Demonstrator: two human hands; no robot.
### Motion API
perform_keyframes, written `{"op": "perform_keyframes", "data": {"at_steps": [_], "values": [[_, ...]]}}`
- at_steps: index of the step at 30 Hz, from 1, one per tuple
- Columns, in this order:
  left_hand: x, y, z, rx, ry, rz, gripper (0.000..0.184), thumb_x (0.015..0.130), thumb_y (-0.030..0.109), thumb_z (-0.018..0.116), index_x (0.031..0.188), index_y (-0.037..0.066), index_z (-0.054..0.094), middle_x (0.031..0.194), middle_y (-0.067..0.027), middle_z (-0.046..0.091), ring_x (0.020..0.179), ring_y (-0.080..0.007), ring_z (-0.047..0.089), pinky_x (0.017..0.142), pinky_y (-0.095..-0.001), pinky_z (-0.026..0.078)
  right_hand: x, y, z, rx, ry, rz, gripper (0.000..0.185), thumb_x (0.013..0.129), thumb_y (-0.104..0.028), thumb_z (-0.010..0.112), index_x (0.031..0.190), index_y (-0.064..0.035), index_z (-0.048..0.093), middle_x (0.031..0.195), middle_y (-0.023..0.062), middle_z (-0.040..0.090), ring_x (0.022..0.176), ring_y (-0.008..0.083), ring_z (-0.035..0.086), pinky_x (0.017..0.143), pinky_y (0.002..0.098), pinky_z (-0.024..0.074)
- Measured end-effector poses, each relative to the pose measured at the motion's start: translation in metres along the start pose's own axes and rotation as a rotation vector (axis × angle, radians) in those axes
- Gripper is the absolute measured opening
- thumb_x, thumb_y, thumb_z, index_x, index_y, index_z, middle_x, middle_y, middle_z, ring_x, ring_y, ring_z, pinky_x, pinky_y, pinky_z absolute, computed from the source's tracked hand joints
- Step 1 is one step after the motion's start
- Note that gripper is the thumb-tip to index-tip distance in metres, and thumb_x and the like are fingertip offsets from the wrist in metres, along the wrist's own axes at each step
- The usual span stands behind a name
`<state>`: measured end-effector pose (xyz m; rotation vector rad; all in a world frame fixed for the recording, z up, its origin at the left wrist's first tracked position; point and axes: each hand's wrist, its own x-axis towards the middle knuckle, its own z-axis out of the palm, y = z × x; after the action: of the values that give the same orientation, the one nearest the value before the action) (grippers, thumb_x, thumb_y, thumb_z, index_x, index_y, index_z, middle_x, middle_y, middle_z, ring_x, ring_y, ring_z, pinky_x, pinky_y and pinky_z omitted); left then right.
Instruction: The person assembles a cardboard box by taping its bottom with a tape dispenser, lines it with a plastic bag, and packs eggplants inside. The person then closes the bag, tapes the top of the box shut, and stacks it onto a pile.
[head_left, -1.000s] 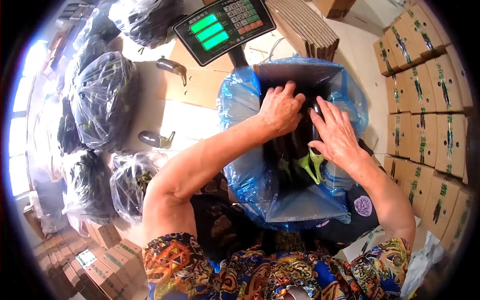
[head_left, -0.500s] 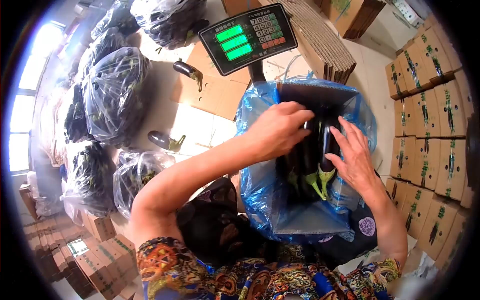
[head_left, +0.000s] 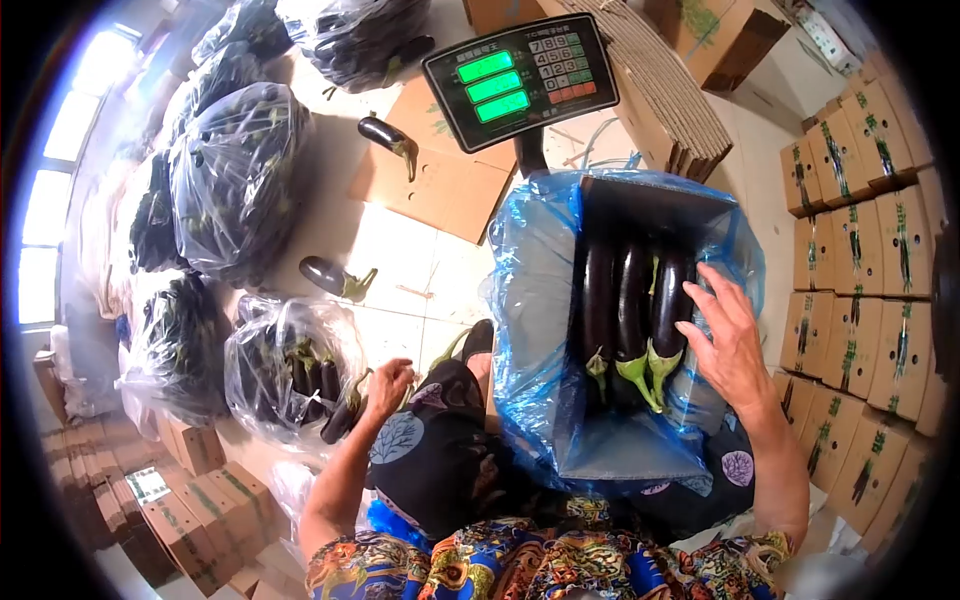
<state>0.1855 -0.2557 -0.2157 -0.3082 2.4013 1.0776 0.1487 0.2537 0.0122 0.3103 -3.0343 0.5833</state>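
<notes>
In the head view, several dark purple eggplants [head_left: 631,300] lie side by side in a box lined with blue plastic [head_left: 530,350], their green stems towards me. My right hand [head_left: 728,345] is at the box's right side, fingers spread, fingertips at the rightmost eggplant [head_left: 670,300]. Left of the box, by my knee, my left hand [head_left: 390,388] has its fingers curled in, with nothing visible in them. Close to it, a loose eggplant [head_left: 345,412] leans beside a clear plastic bag [head_left: 250,350] holding more eggplants.
A scale display [head_left: 520,80] with lit green readouts stands behind the box. Single eggplants [head_left: 385,133] lie on the cardboard and floor. Large filled plastic bags [head_left: 235,180] line the left. Stacked cartons [head_left: 860,240] stand at right; flattened cardboard [head_left: 650,90] is behind.
My left hand has left the box and moved down and left towards the bag. My right hand stays by the rightmost eggplant. The eggplants in the box are now uncovered to view.
</notes>
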Motion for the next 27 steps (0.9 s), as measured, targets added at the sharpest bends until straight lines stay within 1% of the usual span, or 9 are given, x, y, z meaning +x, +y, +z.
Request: {"op": "perform_keyframes", "data": {"at_steps": [5,9,15,17,20,21,22,24,27], "values": [[-0.041,-0.083,0.024,0.046,0.142,-0.103,0.034,0.079,0.022,0.061,0.104,0.0,0.068,0.082,-0.0162,0.071,0.078,-0.0224,0.069,0.075,-0.0311,0.053,0.002,-0.003,0.0,0.0,-0.029,0.001,0.044,0.074,-0.005,0.073,0.116,0.0011,0.059,0.129,0.0199,0.052,0.112,0.0366,0.053,0.096,0.0429,0.0423],[-0.067,-0.084,0.017,-0.033,0.142,-0.407,0.036,0.077,0.022,0.06,0.104,0.0,0.069,0.084,-0.0168,0.071,0.08,-0.0227,0.069,0.076,-0.0307,0.053,0.003,-0.004,0.004,0.006,-0.022,-0.009,0.043,0.074,-0.004,0.073,0.114,0.0007,0.06,0.128,0.0194,0.053,0.112,0.0366,0.053,0.096,0.0428,0.0427],[-0.071,-0.101,0.017,-0.067,0.116,-0.301,0.035,0.081,0.021,0.059,0.105,-0.003,0.067,0.082,-0.0145,0.071,0.076,-0.0183,0.067,0.073,-0.0295,0.052,0.006,0.001,0.0,0.018,0.066,0.077,0.04,0.076,-0.005,0.071,0.115,-0.0003,0.06,0.129,0.0194,0.053,0.115,0.0358,0.053,0.098,0.0415,0.0421],[-0.063,-0.064,0.007,-0.187,0.078,-0.24,0.034,0.084,0.02,0.059,0.109,-0.003,0.066,0.082,-0.0116,0.07,0.076,-0.0164,0.065,0.072,-0.029,0.051,0.007,0.009,-0.004,0.092,0.112,0.186,0.039,0.081,-0.007,0.067,0.118,-0.0013,0.059,0.132,0.0184,0.052,0.118,0.0345,0.053,0.1,0.0396,0.0419],[-0.021,-0.037,-0.004,-0.461,-0.015,-0.136,0.035,0.089,0.021,0.059,0.116,-0.001,0.062,0.087,-0.0068,0.068,0.081,-0.0143,0.062,0.073,-0.028,0.05,0.011,0.045,-0.011,-0.063,0.297,0.199,0.041,0.085,-0.015,0.066,0.122,-0.0023,0.057,0.134,0.0186,0.05,0.119,0.033,0.053,0.099,0.0387,0.0431],[-0.009,-0.011,-0.011,-0.486,-0.062,-0.103,0.038,0.091,0.021,0.06,0.121,-0.001,0.058,0.098,-0.0083,0.066,0.088,-0.0162,0.062,0.078,-0.0297,0.049,0.013,0.053,-0.017,0.009,0.274,0.261,0.046,0.085,-0.021,0.066,0.126,-0.0031,0.054,0.135,0.0193,0.049,0.12,0.0331,0.052,0.099,0.0387,0.043],[0.006,0.033,-0.022,-0.514,-0.103,-0.062,0.041,0.093,0.022,0.061,0.126,0.0,0.055,0.11,-0.0097,0.065,0.096,-0.018,0.063,0.082,-0.0314,0.049,0.02,0.063,-0.023,0.079,0.262,0.318,0.051,0.086,-0.026,0.066,0.13,-0.004,0.051,0.136,0.02,0.048,0.122,0.0331,0.051,0.099,0.0387,0.0429],[0.022,0.128,-0.038,-0.467,-0.128,0.085,0.048,0.091,0.028,0.062,0.129,0.0,0.052,0.115,-0.0134,0.063,0.105,-0.0205,0.06,0.09,-0.0326,0.046,0.034,0.084,-0.024,0.191,0.253,0.326,0.062,0.084,-0.033,0.067,0.135,-0.0052,0.046,0.138,0.0206,0.047,0.122,0.0327,0.051,0.098,0.0391,0.0434],[0.041,0.243,-0.046,-0.39,-0.164,0.421,0.059,0.087,0.03,0.064,0.136,0.003,0.045,0.122,-0.0148,0.058,0.109,-0.0219,0.056,0.093,-0.0362,0.046,0.061,0.078,-0.028,0.223,0.126,0.353,0.064,0.083,-0.031,0.068,0.136,-0.0052,0.044,0.132,0.0205,0.052,0.119,0.0327,0.053,0.095,0.0387,0.0447]]}}
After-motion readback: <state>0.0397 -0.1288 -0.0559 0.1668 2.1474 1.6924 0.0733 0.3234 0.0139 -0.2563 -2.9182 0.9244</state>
